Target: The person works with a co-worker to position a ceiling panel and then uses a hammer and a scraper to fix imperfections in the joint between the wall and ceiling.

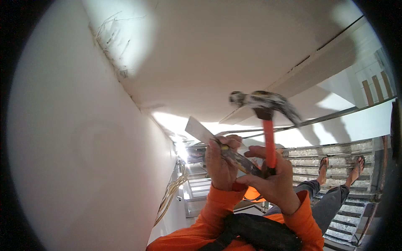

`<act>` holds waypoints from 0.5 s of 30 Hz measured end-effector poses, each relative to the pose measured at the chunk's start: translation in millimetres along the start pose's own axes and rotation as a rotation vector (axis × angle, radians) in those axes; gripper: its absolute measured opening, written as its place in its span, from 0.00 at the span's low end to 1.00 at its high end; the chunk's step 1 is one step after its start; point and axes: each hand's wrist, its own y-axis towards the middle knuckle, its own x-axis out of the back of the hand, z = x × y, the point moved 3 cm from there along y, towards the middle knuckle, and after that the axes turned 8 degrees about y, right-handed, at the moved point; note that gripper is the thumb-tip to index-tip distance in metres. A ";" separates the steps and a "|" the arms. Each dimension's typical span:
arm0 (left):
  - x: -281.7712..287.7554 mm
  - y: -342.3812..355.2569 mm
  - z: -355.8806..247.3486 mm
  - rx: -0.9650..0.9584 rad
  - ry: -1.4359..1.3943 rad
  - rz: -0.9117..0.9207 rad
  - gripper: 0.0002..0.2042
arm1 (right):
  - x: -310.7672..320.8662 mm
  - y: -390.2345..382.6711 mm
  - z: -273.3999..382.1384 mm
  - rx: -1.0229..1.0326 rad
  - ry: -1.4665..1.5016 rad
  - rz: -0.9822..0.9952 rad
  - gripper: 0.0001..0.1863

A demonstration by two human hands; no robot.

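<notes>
My left hand (222, 163) is wrapped round a putty knife (239, 160), whose handle is stained and smeared. Its flat pale blade (199, 130) points up and to the left, toward the white wall. In my right hand (274, 180) is a claw hammer (269, 144), gripped low on its red handle. The hammer stands upright, and its white-spattered head (264, 101) is somewhat blurred. The butt of the putty knife's handle lies right by my right palm and fingers; whether they touch cannot be made out.
A smooth white wall (79, 146) fills the left side. Overhead, a pale surface (201, 54) has a rough, cracked joint along its left edge. Coiled cream cables (172, 194) hang below. At lower right, my sandalled feet (356, 167) stand on a slatted platform (310, 161).
</notes>
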 end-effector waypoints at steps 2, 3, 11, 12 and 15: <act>-5.6 -3.3 -2.4 0.024 -0.021 0.082 0.16 | -4.4 1.7 -9.0 -0.128 0.072 0.088 0.30; -8.0 -4.2 -2.5 0.037 -0.033 0.126 0.17 | -5.3 -0.4 -18.9 -0.171 0.086 0.092 0.29; 3.3 88.5 -52.1 -0.208 -0.079 -0.206 0.27 | 60.4 -52.0 -35.0 -0.321 -0.153 0.044 0.20; 3.0 97.7 -62.1 -0.209 -0.072 -0.244 0.24 | 74.6 -65.3 -35.6 -0.358 -0.162 0.021 0.19; 12.6 114.4 -86.5 -0.335 0.024 -0.216 0.19 | 108.7 -98.2 -37.8 -0.399 -0.242 -0.099 0.17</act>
